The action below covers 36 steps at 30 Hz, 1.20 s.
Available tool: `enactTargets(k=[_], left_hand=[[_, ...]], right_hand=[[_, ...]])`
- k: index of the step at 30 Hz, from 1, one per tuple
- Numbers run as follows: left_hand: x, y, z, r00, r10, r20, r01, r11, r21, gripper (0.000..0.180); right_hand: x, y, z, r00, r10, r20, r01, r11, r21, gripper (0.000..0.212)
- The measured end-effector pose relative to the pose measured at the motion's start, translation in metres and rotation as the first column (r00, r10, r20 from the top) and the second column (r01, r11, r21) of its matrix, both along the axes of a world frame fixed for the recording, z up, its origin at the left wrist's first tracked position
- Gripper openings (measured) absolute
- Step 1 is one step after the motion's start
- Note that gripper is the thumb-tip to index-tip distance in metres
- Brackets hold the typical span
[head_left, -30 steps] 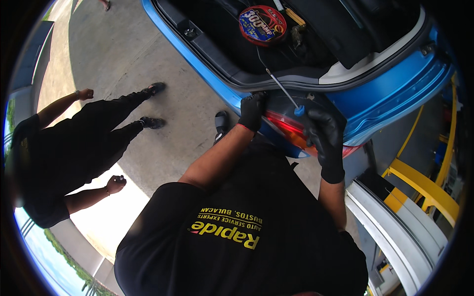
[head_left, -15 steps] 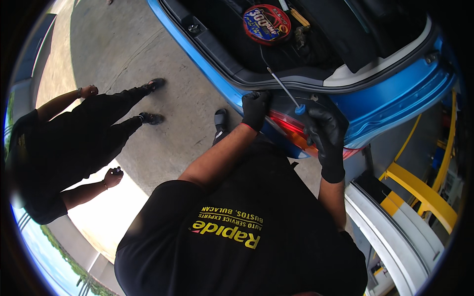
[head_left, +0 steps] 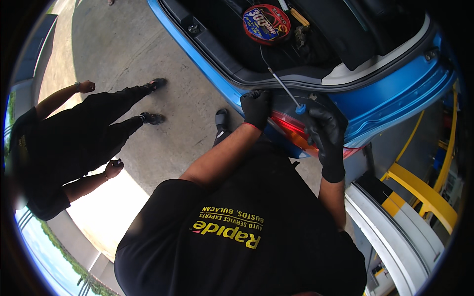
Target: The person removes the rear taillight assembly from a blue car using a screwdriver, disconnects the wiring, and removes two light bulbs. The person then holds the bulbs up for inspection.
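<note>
In its black glove, my right hand (head_left: pixel 327 132) grips a screwdriver (head_left: pixel 300 108) by its blue handle. The long metal shaft slants away to the upper left, its tip near the rim of the open boot. My left hand (head_left: pixel 256 109), gloved in black too, is curled closed at the car's rear corner, beside the inner end of the red and orange tail light (head_left: pixel 292 132). Whatever its fingers hold is hidden. The tail light lies between my two hands, partly covered by the right one. Behind them runs the blue car body (head_left: pixel 380 116).
A round red and blue pack (head_left: pixel 266 24) and an orange-handled tool (head_left: pixel 300 18) lie in the boot (head_left: pixel 232 54). Another person (head_left: pixel 74 133) in black stands on the concrete floor at left. Yellow metal frames (head_left: pixel 419 190) and a white panel (head_left: pixel 395 237) stand at right.
My hands and the screwdriver stay almost in place. The other person's arms have shifted slightly, the lower hand moving up a little.
</note>
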<state>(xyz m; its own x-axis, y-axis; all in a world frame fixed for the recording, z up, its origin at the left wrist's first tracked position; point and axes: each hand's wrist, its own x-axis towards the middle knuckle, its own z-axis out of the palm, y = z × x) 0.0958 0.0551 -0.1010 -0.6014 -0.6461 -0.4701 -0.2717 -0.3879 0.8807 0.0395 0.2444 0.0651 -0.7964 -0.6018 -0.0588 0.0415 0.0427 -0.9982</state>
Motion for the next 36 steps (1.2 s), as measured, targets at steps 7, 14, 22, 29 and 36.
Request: enactTargets(k=[7, 14, 22, 29, 36], left_hand=[[-0.003, -0.002, -0.022, 0.997, -0.077, 0.022, 0.076, 0.996, 0.04, 0.033], [0.006, 0.0, -0.001, 0.99, -0.047, 0.133, 0.069, 0.983, -0.171, 0.034], [-0.001, -0.008, 0.036, 0.996, -0.043, 0.081, 0.043, 0.999, 0.004, 0.029], [0.01, -0.003, -0.061, 0.949, -0.281, 0.139, 0.302, 0.697, -0.651, 0.023], [0.006, -0.001, -0.083, 0.878, -0.384, 0.286, 0.47, 0.58, -0.665, 0.024]], right_hand=[[0.01, -0.002, 0.007, 0.997, -0.073, 0.039, 0.072, 0.997, 0.02, 0.027], [0.01, -0.027, 0.034, 0.991, -0.112, -0.075, 0.115, 0.993, 0.036, 0.016], [0.004, -0.023, 0.039, 0.951, -0.118, -0.286, 0.148, 0.985, 0.085, 0.016], [0.003, -0.022, 0.018, 0.956, -0.008, -0.292, 0.058, 0.985, 0.164, 0.022], [0.005, -0.011, -0.012, 0.713, 0.032, -0.7, 0.117, 0.979, 0.164, 0.022]])
